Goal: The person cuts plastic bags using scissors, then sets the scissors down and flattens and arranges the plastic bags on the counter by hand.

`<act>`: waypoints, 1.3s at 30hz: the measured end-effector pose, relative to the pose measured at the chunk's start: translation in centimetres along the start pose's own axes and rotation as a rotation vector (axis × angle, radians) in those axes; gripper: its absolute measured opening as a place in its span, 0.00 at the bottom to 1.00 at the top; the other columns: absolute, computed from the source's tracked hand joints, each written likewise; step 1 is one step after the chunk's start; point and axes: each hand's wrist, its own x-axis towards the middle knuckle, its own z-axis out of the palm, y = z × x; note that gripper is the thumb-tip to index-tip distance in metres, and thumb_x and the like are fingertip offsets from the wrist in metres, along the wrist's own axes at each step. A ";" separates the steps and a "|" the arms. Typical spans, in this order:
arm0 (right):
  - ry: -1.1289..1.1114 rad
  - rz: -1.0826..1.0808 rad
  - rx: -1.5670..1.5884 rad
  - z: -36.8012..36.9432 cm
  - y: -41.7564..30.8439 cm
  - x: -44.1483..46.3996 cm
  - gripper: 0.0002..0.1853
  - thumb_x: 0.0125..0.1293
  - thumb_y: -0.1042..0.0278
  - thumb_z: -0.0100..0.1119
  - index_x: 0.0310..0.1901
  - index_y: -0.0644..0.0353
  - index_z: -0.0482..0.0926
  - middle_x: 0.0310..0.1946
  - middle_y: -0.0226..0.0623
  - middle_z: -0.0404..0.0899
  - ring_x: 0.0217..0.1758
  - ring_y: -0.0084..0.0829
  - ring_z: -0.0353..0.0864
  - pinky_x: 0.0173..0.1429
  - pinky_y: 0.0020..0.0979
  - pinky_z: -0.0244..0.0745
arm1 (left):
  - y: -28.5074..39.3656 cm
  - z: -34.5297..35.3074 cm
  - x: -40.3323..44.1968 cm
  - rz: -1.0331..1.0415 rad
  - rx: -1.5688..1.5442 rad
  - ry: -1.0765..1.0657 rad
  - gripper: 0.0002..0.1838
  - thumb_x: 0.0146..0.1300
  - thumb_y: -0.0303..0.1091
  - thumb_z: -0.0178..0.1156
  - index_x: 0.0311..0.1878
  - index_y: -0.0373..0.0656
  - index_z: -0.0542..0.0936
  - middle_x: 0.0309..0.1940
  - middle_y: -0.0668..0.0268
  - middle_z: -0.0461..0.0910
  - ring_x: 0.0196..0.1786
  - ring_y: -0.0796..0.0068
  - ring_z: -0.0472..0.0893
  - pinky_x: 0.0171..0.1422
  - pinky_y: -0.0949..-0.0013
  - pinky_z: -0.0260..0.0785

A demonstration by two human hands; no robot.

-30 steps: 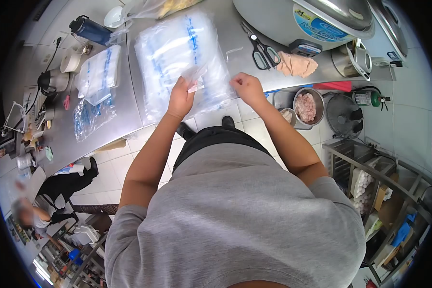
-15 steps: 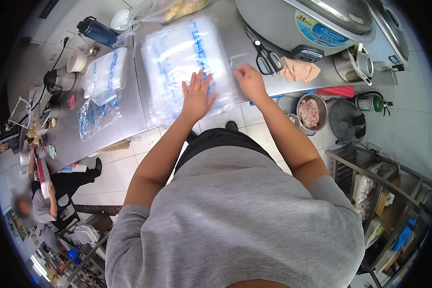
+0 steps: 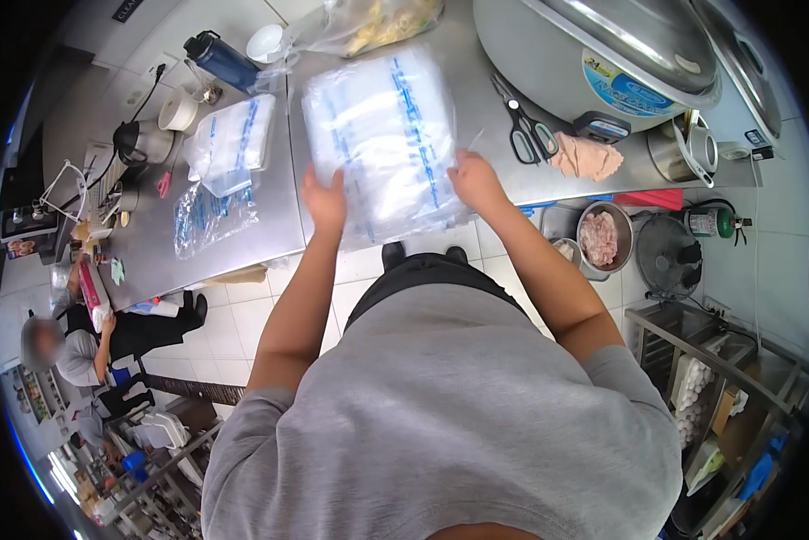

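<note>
A thick stack of clear plastic bags [image 3: 382, 135] with blue print lies on the steel table [image 3: 283, 198]. My left hand [image 3: 325, 200] is at the stack's left edge, thumb apart from the fingers. On the opposite edge, my right hand [image 3: 474, 180] grips the bags' side with its fingers bent. Black-handled scissors [image 3: 526, 130] and a crumpled pinkish cloth [image 3: 586, 157] rest to the right of the stack. A smaller pile of folded plastic bags [image 3: 231, 139] is on the left, with a loose printed plastic wrapper [image 3: 208, 219] below it.
A large rice cooker [image 3: 557, 67] stands at the back right, beside a metal pot [image 3: 673, 153]. A bag of yellowish food [image 3: 391, 25] and a blue bottle [image 3: 220, 61] are at the back. Below the table sits a bowl of meat [image 3: 605, 238]. Another person [image 3: 80, 355] is at lower left.
My left hand has left the top of the stack for its left edge. My right hand has moved onto the right edge. The view has shifted, and the other person's position has changed slightly.
</note>
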 end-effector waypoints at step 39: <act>-0.284 0.128 1.234 3.6 -18.6 22.1 0.15 0.62 0.74 0.62 0.50 0.67 0.77 0.41 0.40 0.80 0.41 0.29 0.80 0.47 0.27 0.75 | -1.0 0.6 9.4 -0.296 -0.659 -0.226 0.23 0.58 0.25 0.65 0.57 0.34 0.71 0.48 0.60 0.79 0.48 0.69 0.79 0.55 0.69 0.70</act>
